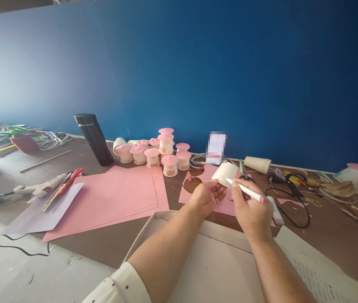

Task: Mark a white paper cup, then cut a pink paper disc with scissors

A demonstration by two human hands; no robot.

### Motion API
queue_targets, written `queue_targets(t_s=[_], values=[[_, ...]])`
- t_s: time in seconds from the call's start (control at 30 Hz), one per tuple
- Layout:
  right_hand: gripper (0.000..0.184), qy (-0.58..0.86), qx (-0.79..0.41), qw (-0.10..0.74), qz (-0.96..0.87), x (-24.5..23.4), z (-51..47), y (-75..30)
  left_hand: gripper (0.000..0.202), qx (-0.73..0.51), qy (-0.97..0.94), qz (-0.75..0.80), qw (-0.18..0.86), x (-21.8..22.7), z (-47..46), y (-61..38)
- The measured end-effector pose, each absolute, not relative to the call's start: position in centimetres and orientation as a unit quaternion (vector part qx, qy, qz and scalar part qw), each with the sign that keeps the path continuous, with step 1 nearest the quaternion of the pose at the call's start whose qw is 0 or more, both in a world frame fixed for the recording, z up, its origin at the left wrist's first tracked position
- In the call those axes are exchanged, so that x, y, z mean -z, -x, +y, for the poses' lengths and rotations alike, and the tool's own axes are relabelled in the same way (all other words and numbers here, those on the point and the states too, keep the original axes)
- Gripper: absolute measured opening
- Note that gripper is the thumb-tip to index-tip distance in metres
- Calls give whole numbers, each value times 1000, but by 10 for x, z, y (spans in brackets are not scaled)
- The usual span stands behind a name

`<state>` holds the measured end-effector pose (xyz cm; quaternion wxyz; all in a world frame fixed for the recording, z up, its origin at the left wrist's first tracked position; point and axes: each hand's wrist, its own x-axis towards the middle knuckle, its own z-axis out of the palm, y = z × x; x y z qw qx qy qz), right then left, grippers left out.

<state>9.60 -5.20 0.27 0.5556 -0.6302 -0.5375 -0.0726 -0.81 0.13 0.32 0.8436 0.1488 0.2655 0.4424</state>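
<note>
My left hand [207, 197] holds a white paper cup [224, 171] tilted on its side, its fingers curled under the rim. In my right hand [255, 210] is a white marker pen [250, 193] with a pink end, pinched between thumb and fingers. The pen's tip points at the cup's side, near the rim; whether it touches I cannot tell. Behind my hands lies pink paper with round holes cut out [185, 198]. Left of them stand several upturned paper cups with pink round roofs [170, 165], some with small drawn windows and doors.
Pink paper sheets [118, 191] lie at left, with a box cutter [62, 189] and a glue gun [40, 185] beside them. A black bottle [93, 141] stands behind. Stacked paper cups [257, 164] and black cables [292, 189] lie at right. A shallow white box [217, 265] sits beneath my forearms.
</note>
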Motion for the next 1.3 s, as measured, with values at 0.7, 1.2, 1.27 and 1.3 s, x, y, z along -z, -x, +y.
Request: queue_targets(t_s=[0.7,1.2,1.27,1.3], values=[[26,628,75,558,-537,1,-50,-98,9,-436,-139,272,847,-3,3,9],[26,630,72,563,-530,1,-51,-98,10,-451,-133,268,841,-4,6,12],[25,631,73,562,-530,0,-51,-98,10,-451,-131,266,842,-3,7,12],[25,631,72,561,-530,0,-52,-99,11,-452,-130,263,843,-3,7,13]])
